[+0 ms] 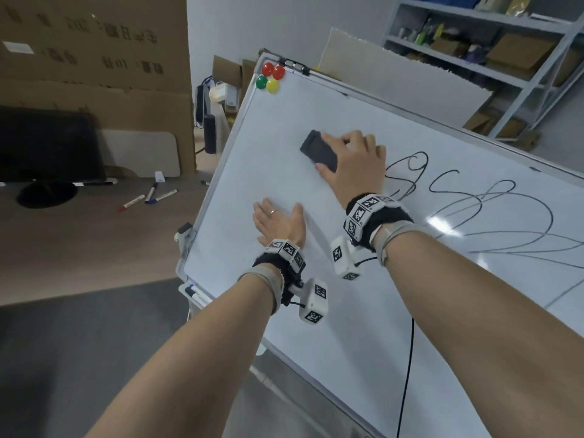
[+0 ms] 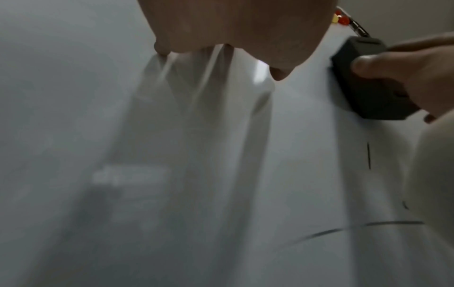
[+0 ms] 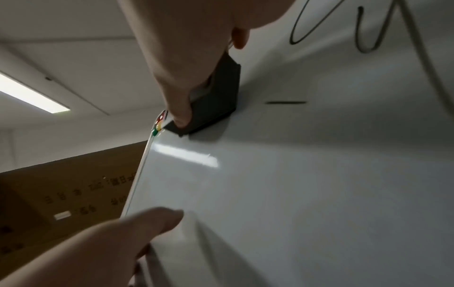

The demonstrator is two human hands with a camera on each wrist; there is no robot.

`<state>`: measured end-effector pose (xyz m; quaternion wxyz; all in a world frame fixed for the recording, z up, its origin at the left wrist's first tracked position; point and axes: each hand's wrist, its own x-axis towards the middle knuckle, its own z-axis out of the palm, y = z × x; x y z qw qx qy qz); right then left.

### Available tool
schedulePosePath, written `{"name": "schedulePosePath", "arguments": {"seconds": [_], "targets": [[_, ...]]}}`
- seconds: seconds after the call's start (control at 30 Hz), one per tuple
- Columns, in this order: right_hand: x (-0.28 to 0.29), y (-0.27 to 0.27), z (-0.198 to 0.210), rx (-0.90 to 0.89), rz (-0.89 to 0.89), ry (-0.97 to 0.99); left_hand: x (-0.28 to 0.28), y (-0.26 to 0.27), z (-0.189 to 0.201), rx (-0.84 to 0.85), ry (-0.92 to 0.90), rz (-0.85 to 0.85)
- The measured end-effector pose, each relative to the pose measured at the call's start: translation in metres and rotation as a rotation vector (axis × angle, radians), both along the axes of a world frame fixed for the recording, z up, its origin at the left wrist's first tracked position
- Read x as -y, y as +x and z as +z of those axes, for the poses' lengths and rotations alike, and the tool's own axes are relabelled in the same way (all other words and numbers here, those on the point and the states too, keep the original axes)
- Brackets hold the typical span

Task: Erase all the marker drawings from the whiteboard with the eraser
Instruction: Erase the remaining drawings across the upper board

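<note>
A white whiteboard (image 1: 284, 298) on a stand fills the middle and right of the head view. My right hand (image 1: 350, 162) grips a dark grey eraser (image 1: 317, 150) and holds it flat against the board's upper left area. The same eraser (image 2: 368, 85) shows at the right of the left wrist view, and again as the eraser (image 3: 221, 97) under my thumb in the right wrist view. Black marker loops (image 1: 474, 200) cover the board to the right of my right hand. My left hand (image 1: 278, 221) lies flat on the bare board, fingers straight, below the eraser.
Red, green and yellow magnets (image 1: 270, 77) sit in the board's top left corner. A marker (image 1: 194, 292) lies in the tray at the lower left edge. Several markers (image 1: 148, 199) lie on the floor beside a black monitor (image 1: 47, 147). Shelves (image 1: 493, 42) stand behind.
</note>
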<state>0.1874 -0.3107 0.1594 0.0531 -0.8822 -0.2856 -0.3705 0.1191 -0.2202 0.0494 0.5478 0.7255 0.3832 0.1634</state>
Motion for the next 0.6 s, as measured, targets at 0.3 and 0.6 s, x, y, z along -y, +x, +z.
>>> {"name": "schedulePosePath", "arguments": {"seconds": [0.3,0.6], "targets": [[0.081,0.002,0.021,0.11,-0.169,0.096,0.026,0.008,0.012,0.006,0.071,0.02],[0.13,-0.031,-0.017,-0.107,0.103,-0.061,0.058,0.009,0.013,0.037,0.176,0.001]]}}
